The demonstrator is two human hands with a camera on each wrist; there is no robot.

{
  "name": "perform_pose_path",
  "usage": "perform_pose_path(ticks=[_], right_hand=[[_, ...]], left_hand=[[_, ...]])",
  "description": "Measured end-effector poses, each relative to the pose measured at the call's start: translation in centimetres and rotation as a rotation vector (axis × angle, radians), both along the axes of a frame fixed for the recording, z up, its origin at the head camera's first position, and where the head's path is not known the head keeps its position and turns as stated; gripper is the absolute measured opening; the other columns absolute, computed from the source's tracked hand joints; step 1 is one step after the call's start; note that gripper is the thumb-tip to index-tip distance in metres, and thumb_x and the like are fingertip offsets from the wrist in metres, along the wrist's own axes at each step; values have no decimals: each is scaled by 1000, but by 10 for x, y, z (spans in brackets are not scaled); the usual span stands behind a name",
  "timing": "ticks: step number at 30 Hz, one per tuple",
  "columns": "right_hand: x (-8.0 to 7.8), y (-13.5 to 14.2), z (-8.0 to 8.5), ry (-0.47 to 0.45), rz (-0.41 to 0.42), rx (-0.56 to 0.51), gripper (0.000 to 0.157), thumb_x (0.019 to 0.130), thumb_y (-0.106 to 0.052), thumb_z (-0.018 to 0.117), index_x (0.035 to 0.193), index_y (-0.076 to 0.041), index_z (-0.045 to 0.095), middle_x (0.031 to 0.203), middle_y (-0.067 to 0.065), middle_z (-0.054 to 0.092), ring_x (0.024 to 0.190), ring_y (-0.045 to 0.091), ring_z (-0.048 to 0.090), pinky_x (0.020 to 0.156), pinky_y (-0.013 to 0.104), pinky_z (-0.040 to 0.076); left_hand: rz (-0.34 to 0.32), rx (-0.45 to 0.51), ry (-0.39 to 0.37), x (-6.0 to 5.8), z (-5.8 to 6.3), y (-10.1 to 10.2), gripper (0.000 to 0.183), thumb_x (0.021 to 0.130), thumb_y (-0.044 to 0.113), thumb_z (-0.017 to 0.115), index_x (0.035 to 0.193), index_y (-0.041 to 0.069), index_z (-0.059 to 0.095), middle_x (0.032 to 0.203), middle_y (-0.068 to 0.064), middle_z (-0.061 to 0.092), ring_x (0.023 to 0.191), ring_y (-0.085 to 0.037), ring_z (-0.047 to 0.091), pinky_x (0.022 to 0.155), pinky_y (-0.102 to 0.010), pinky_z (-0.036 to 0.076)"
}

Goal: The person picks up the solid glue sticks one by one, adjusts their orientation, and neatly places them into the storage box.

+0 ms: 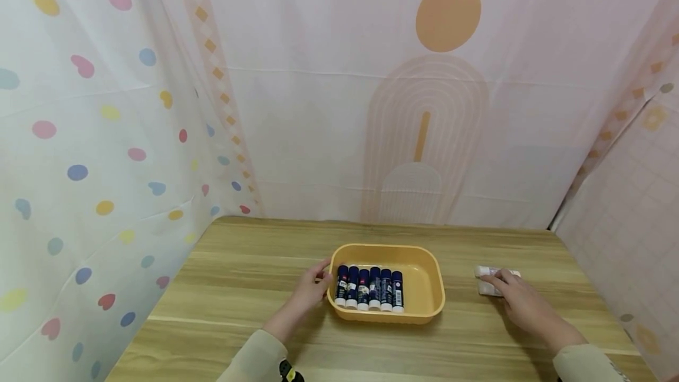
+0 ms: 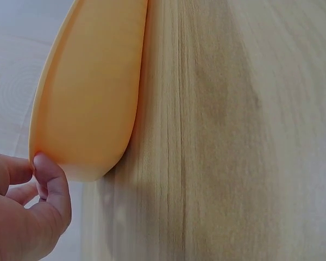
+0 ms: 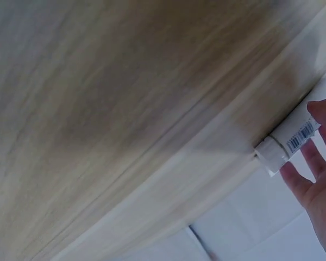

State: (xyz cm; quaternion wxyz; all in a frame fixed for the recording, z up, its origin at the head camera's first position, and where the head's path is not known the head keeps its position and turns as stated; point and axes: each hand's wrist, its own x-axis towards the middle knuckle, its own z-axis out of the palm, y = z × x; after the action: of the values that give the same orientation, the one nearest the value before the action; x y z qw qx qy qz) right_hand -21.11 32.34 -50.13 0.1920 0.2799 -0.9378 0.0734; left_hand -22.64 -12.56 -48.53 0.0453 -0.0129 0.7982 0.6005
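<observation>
A yellow plastic basket [image 1: 419, 264] sits on the table, with several dark blue glue sticks [image 1: 363, 289] lined up side by side in its left part. My left hand [image 1: 310, 287] pinches the basket's left rim between thumb and fingers; the left wrist view shows the same hold at the basket's corner [image 2: 92, 109]. To the right of the basket lie white glue sticks [image 1: 485, 271], close together. My right hand [image 1: 522, 305] reaches over them. In the right wrist view its thumb and fingers grip a white tube with a barcode [image 3: 293, 133]; the hand partly hides the others.
The wood-grain table [image 1: 228, 276] ends at a hanging patterned cloth [image 1: 307, 146] behind it. Another cloth with coloured dots [image 1: 95, 193] hangs on the left, and a checked one [image 1: 636, 205] on the right.
</observation>
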Motion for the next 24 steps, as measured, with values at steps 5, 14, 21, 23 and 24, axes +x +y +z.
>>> perform_pose_path(ticks=[5, 14, 21, 23, 24], right_hand=[[0, 2, 1, 28, 52, -4, 62, 65, 19, 69, 120, -9, 63, 105, 8, 58, 90, 27, 59, 72, 44, 53], [5, 0, 9, -16, 36, 33, 65, 74, 10, 69, 132, -15, 55, 108, 6, 55, 95, 25, 54, 73, 44, 52], [-2, -6, 27, 35, -34, -86, 86, 68, 23, 63, 141, -16, 41, 111, 17, 52, 95, 37, 53, 67, 45, 52], [-2, -9, 30, 62, -60, -125, 82, 71, 17, 67, 141, -15, 40, 113, 19, 51, 97, 40, 52, 66, 47, 52], [-2, -11, 31, 77, -74, -147, 80, 72, 15, 69, 140, -15, 41, 113, 20, 50, 97, 40, 52, 66, 48, 52]], left_hand=[[-8, -1, 8, 1, 2, 1, 43, 96, 2, 47, 139, 0, 43, 95, -12, 50, 68, -14, 46, 54, -24, 44], [-13, -13, 13, 1, 1, 1, 44, 97, 2, 47, 140, 1, 43, 94, -11, 50, 72, -15, 47, 55, -25, 45], [-13, -24, 4, 0, 1, 1, 44, 97, 1, 47, 140, 1, 42, 94, -12, 50, 72, -15, 47, 56, -26, 47], [-15, -34, -2, 0, 2, 0, 44, 97, 2, 47, 141, 2, 42, 95, -12, 50, 71, -15, 48, 56, -27, 47], [-17, -38, -4, 0, 2, 0, 44, 97, 2, 47, 141, 3, 42, 95, -12, 50, 71, -15, 48, 56, -27, 48]])
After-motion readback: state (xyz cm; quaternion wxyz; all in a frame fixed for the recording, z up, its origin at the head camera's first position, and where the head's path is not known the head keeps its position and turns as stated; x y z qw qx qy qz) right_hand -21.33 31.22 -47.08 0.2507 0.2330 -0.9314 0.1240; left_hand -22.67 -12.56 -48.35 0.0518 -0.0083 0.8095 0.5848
